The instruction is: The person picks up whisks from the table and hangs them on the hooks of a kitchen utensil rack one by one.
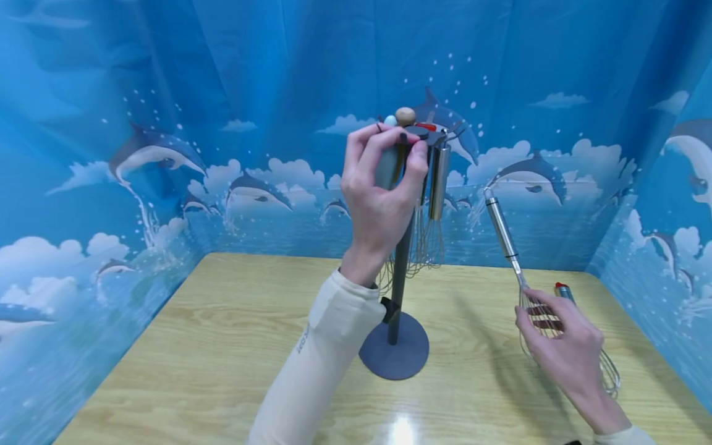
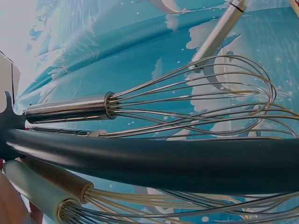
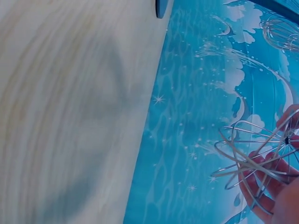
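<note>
table (image 1: 222,346): pale wood grain, smooth, glossy enough to mirror a light
stand (image 1: 398,272): dark grey, matt, smooth pole and round base
held whisk (image 1: 503,232): polished metal handle, thin shiny wire loops
hanging whisk (image 2: 70,108): brushed metal handle, bright wires
other handles (image 2: 44,186): one pale smooth plastic, one wood-toned
knob (image 1: 405,115): wood-like, rounded
backdrop (image 1: 167,93): blue printed sheet, slightly glossy, creased
sleeve (image 1: 317,358): cream cloth, matt

Light wooden table (image 1: 222,346), blue dolphin-and-cloud backdrop (image 1: 167,123) hung around three sides, small red-capped object (image 1: 563,290) laid on the table near the right edge, partly hidden
</note>
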The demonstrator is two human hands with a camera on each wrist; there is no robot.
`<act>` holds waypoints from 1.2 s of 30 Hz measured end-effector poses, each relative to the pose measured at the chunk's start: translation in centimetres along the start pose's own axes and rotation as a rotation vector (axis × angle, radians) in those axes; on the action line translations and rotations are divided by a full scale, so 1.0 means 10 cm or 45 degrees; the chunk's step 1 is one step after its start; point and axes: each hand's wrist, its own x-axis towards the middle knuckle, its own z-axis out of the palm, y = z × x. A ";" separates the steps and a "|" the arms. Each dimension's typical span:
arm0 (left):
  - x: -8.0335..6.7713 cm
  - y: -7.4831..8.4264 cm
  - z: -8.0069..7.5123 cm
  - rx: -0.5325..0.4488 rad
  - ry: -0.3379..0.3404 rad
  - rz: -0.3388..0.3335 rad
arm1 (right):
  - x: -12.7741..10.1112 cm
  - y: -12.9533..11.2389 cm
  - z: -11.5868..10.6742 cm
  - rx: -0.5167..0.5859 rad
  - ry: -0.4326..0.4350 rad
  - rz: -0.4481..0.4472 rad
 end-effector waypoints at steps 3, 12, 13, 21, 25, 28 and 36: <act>0.00 0.00 0.00 -0.001 -0.001 0.001 | 0.02 -0.02 0.01 0.024 0.041 -0.039; 0.00 -0.01 0.00 0.020 0.010 0.017 | 0.08 -0.11 0.02 0.111 0.106 -0.159; 0.00 -0.01 0.00 0.020 0.010 0.018 | 0.08 -0.12 0.02 0.119 0.114 -0.168; 0.00 -0.01 0.01 0.016 0.008 0.020 | 0.17 -0.24 0.06 0.244 0.180 -0.242; 0.00 -0.01 0.01 0.017 0.007 0.019 | 0.22 -0.34 0.06 0.320 0.219 -0.279; 0.00 -0.01 0.01 0.016 0.007 0.020 | 0.25 -0.42 0.06 0.351 0.231 -0.294; 0.00 -0.01 0.01 0.015 0.004 0.020 | 0.30 -0.60 0.06 0.424 0.226 -0.307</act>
